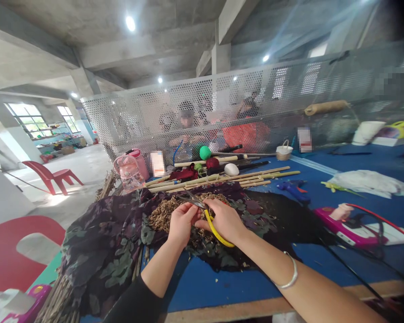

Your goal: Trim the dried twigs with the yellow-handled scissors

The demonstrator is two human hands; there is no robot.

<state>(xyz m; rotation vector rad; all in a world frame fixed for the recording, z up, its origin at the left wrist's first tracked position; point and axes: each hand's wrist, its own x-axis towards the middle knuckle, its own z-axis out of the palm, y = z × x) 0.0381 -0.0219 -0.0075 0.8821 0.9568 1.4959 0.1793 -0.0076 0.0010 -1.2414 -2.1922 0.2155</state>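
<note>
- Centrally, one pair of scissors point(209, 221): yellow loop handles, grey metal blades, held just above the heap; blades aim toward ten o'clock, handles toward five.
- One loose heap of dried plant bits point(163, 213): brown, crumbly, curled, spread on one dark cloth point(104, 237) patterned with grey-green leaves and dull purple patches. Pale flecks strewn over cloth and blue tabletop point(202, 285).
- Right hand point(224, 220): fingers wrapped round the scissors' handles; one silvery bangle point(289, 272) on that forearm.
- Left hand point(181, 223): thumb and fingertips drawn close beside the blades; cannot tell whether a small piece is pinched between them.
- Clock taken from the heap, twelve pointing away from the wearer.
- Three balls plain to see: green point(205, 153) near twelve, dark red point(212, 163) near one, white point(231, 169) between one and two.
- Sticks point(218, 178) beyond the heap, about twelve to two; several, overlapping too much to count.
- One blue glue gun point(294, 190) between two and three; one magenta-and-white power strip point(350, 229) just past three.
- Two red chairs: farther one point(50, 177) between nine and ten, nearer one point(23, 242) between eight and nine.
</note>
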